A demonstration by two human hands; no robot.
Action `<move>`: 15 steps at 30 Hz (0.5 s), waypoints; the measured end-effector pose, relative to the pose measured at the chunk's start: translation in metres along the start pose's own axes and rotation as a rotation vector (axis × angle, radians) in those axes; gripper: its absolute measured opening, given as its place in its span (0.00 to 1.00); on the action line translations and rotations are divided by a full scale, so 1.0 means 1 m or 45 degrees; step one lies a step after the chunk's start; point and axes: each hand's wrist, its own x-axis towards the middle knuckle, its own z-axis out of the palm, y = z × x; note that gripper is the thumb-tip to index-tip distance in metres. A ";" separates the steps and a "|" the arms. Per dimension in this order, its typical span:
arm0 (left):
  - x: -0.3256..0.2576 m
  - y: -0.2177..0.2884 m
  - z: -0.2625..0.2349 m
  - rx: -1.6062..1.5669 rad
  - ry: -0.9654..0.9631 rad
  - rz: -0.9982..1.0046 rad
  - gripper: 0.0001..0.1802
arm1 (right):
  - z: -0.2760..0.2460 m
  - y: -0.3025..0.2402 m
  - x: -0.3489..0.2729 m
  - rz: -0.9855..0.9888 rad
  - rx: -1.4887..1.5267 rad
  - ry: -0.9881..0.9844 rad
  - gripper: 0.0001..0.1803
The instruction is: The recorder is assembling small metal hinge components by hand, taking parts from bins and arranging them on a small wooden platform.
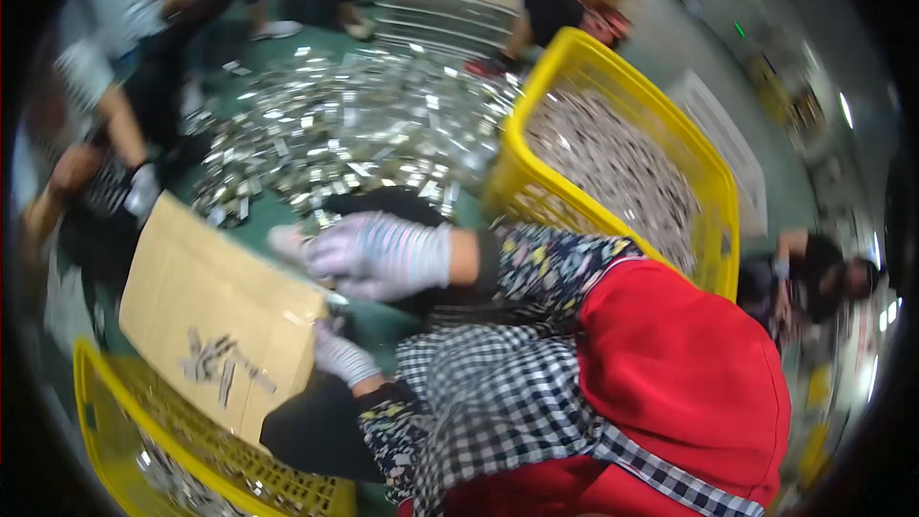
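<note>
Your gloved right hand (378, 254) and left hand (340, 354) pinch the cardboard (215, 311); tip it gently so metal bits (215, 359) slide down.

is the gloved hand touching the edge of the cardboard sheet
Touching. In the head view the lower gloved hand grips the right edge of the cardboard sheet, with no gap between them; the sheet rests over the yellow crate.

yellow crate (713, 182), floor pile of metal pieces (345, 134)
</note>
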 end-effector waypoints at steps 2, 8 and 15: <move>0.017 -0.017 -0.019 0.289 0.021 0.059 0.20 | -0.060 0.033 -0.071 0.172 0.053 0.267 0.17; 0.016 -0.006 -0.021 0.418 0.017 0.019 0.28 | -0.219 0.082 -0.357 1.670 -0.285 0.908 0.32; 0.023 -0.006 -0.025 0.475 -0.021 -0.187 0.33 | -0.117 0.103 -0.431 2.117 -0.206 -0.563 0.71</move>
